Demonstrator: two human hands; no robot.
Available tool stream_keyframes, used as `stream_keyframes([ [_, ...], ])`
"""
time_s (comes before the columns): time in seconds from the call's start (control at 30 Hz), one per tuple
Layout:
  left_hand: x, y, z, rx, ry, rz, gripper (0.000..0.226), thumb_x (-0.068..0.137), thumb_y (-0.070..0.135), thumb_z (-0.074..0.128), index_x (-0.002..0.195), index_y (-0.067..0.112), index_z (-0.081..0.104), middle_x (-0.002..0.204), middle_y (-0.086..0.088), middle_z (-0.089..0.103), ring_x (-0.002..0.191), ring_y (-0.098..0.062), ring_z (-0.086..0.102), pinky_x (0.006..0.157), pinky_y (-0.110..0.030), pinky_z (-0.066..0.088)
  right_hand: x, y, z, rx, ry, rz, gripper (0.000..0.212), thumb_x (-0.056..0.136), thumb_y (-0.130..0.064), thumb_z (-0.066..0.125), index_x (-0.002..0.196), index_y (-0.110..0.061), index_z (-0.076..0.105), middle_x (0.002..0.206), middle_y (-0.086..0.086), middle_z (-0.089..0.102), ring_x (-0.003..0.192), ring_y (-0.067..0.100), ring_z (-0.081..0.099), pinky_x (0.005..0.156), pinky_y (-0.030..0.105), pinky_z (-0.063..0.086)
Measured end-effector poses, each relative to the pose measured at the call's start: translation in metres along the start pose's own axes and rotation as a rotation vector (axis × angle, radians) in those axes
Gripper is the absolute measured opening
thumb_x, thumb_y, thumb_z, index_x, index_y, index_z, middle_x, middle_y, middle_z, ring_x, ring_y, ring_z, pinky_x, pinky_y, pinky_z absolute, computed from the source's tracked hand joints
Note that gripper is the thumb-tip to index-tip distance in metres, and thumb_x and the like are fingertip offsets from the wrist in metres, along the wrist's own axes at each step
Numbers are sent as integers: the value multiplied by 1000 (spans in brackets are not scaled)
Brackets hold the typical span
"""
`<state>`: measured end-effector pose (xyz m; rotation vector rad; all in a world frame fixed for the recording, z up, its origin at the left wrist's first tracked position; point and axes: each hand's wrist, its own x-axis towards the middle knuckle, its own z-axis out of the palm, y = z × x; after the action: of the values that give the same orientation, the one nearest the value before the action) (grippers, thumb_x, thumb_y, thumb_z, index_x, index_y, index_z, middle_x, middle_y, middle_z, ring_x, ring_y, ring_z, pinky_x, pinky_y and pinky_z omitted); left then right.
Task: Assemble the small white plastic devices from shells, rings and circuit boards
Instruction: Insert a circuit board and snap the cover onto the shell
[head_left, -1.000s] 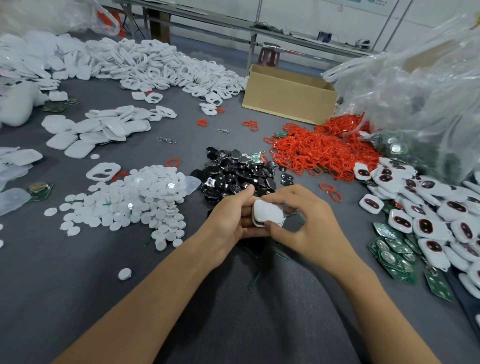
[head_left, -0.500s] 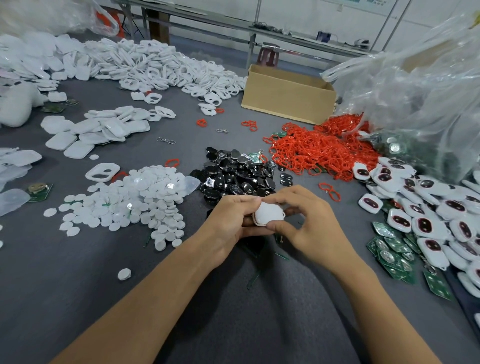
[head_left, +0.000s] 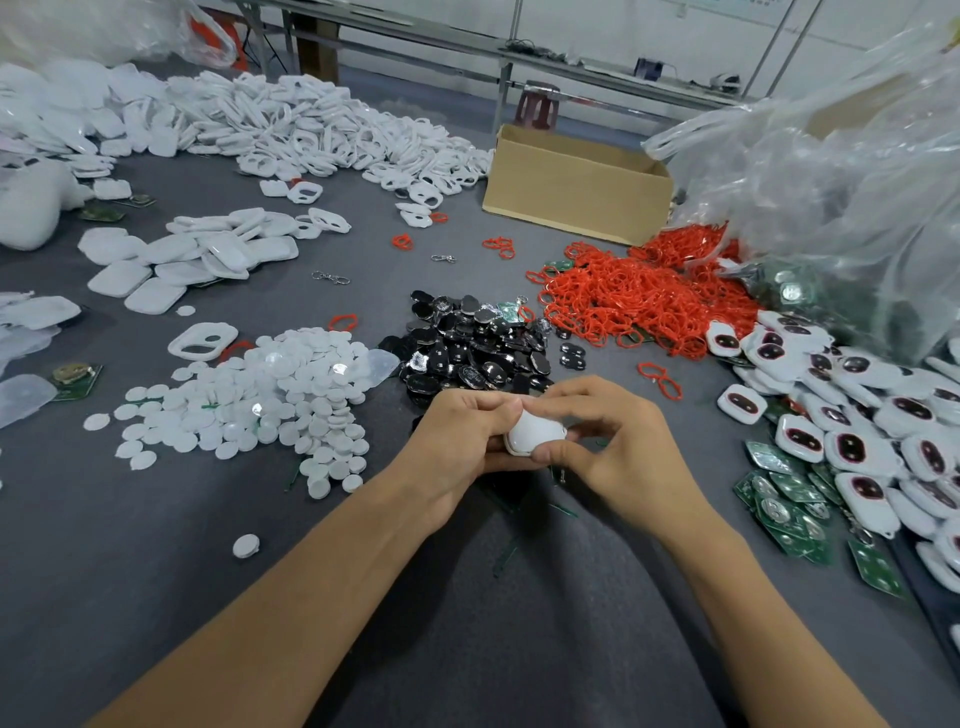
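A small white plastic device (head_left: 535, 435) is held between both hands above the grey table, its smooth back facing up. My left hand (head_left: 457, 441) grips its left side with curled fingers. My right hand (head_left: 613, 447) pinches its right side, thumb on the near edge and fingers over the top. Parts lie around: white discs (head_left: 270, 400), black pieces (head_left: 472, 343), red rings (head_left: 639, 301), green circuit boards (head_left: 789, 504), white shells (head_left: 208, 254), and assembled white devices (head_left: 872, 431) with dark windows at the right.
A cardboard box (head_left: 576, 192) stands at the back centre. A large clear plastic bag (head_left: 831, 182) fills the back right. A long heap of white frames (head_left: 311, 130) runs along the far left. Metal keyring clips (head_left: 332, 277) lie loose mid-table.
Both hands keep hold of the white device. The device has tilted a little in the fingers, and my left fingers have closed further over its left edge.
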<state>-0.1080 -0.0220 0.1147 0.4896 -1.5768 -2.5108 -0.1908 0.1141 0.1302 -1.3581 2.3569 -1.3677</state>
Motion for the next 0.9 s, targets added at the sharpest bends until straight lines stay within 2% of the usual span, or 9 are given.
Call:
stream_keyframes([
  [0.13,0,-1,2,26,38,23,28,101,1,43,97,0,70,95,-17,72,74,-18,70,69,-33,62,0,0,2,-8,-24,12,41,70,6,78,103,-17,74,101,-1,64,88,23,61,76,27,51],
  [0.23,-1,-3,3,70,66,64,28,100,1,45,93,3,72,97,-15,72,75,-15,69,67,-30,62,-1,1,4,23,11,37,40,68,6,80,99,-19,75,100,0,64,80,28,60,72,25,50],
  [0.4,-1,-4,3,71,47,83,18,96,3,54,102,4,71,106,-20,72,88,-19,68,75,-28,60,1,8,1,139,39,195,51,64,2,84,109,-16,69,92,3,67,74,13,58,68,23,48],
  [0.47,0,-4,2,79,34,91,17,96,1,55,103,3,70,105,-21,71,88,-19,69,76,-28,60,1,10,0,170,-2,238,42,66,-3,84,104,-15,70,81,4,67,67,12,53,68,28,45],
  [0.53,1,-5,2,78,48,100,17,96,0,54,103,0,69,104,-23,71,86,-19,69,75,-29,61,0,11,-1,287,-24,257,31,71,-4,80,100,-13,72,77,11,65,65,17,49,67,32,43],
  [0.67,2,-8,3,134,79,152,16,96,2,56,104,-1,69,99,-18,72,85,-16,71,74,-30,61,0,11,-3,408,-7,265,15,81,-4,70,96,-6,71,77,8,66,62,11,50,55,19,43],
  [0.77,1,-10,5,177,95,191,15,97,3,55,103,0,68,96,-17,72,82,-15,70,72,-30,61,-1,11,1,475,-9,290,9,85,0,64,94,2,65,70,6,63,56,9,51,49,19,41],
  [0.83,1,-11,6,204,107,207,14,97,3,55,99,3,69,95,-15,71,80,-14,70,70,-29,61,-1,10,5,506,0,318,2,86,1,62,88,0,63,62,4,59,49,8,50,45,18,40],
  [0.9,-1,-11,7,233,102,217,15,97,3,54,96,6,69,93,-12,71,79,-12,69,68,-28,61,-1,9,6,534,20,353,6,85,2,63,81,-1,62,57,5,57,46,8,50,42,18,38],
])
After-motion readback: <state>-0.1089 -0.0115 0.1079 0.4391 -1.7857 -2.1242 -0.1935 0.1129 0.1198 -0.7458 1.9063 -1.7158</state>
